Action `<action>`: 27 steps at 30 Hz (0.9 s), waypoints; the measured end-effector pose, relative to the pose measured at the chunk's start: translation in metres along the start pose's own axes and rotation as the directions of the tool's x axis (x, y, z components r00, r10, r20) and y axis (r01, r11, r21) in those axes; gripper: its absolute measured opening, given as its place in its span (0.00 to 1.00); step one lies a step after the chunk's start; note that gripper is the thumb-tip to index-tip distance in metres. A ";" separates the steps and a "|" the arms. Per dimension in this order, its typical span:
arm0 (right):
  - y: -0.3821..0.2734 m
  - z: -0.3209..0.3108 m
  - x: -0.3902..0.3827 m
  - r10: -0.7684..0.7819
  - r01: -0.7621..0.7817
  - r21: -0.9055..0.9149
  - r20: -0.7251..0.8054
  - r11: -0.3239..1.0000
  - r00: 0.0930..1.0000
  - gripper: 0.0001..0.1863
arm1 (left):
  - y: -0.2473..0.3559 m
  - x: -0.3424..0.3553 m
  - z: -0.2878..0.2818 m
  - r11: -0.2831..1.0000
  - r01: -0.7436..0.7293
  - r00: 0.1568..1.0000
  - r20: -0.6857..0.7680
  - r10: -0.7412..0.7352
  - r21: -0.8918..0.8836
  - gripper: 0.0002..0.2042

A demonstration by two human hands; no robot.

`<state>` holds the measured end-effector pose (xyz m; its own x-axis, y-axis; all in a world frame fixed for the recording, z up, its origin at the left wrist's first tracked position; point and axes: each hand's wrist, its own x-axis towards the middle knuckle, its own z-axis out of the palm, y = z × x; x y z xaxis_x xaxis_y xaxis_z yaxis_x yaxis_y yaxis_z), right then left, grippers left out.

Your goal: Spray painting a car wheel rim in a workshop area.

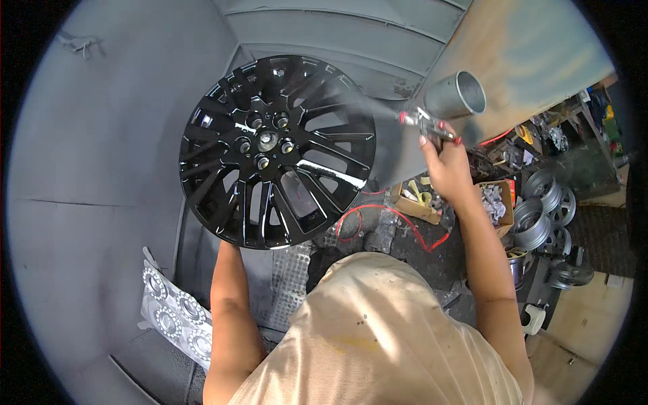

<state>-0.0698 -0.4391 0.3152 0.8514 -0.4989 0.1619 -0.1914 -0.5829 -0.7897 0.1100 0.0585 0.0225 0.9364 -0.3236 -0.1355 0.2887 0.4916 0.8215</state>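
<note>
A glossy black multi-spoke wheel rim (317, 162) is held up before me, its face toward me. My left forearm (231, 283) reaches up behind its lower edge; the hand and its fingers are hidden there. In my right hand (448, 165), off the rim's right side, is a spray gun (432, 128) with a large grey metal cup (449, 96). Its red-tipped nozzle points left at the rim, and a pale mist (364, 101) spreads from it over the upper right spokes.
A red hose (405, 216) curls across the floor by a cardboard box (413, 204). Several silver wheel rims (533, 226) are stacked at the right, near cluttered shelves (574, 121). A sheet with ring-shaped pieces (179, 317) leans at lower left, along the grey booth wall (101, 169).
</note>
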 end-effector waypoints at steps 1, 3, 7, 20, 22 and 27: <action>0.002 -0.001 -0.010 0.001 -0.001 0.006 0.007 1.000 1.000 0.14 | -0.002 0.000 0.007 1.000 -0.011 1.000 -0.005 0.011 0.001 0.26; 0.008 -0.004 -0.029 -0.084 0.087 -0.063 0.046 0.994 0.995 0.14 | -0.024 -0.024 0.033 1.000 -0.028 1.000 -0.004 0.028 0.008 0.26; 0.009 -0.006 -0.053 -0.121 0.121 0.008 0.097 0.993 0.988 0.13 | -0.063 -0.069 0.104 0.965 0.141 0.938 -0.343 -0.059 0.220 0.26; 0.031 -0.024 -0.054 -0.138 0.115 0.133 0.181 0.985 0.974 0.15 | -0.199 -0.103 0.271 0.369 0.124 0.359 0.305 -0.882 0.921 0.27; 0.019 -0.024 -0.056 -0.188 0.152 0.190 0.189 0.970 0.964 0.15 | -0.222 -0.114 0.214 0.455 -0.072 0.234 0.458 -0.858 0.888 0.32; 0.039 -0.036 -0.062 -0.230 0.191 0.243 0.143 0.951 0.962 0.15 | -0.173 -0.121 0.195 0.359 0.442 0.163 0.321 -0.933 0.822 0.33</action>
<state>-0.1471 -0.4536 0.2956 0.9336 -0.2540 0.2529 0.0996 -0.4940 -0.8638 -0.0916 -0.1453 0.0051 -0.1811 -0.7706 -0.6111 0.3540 -0.6308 0.6905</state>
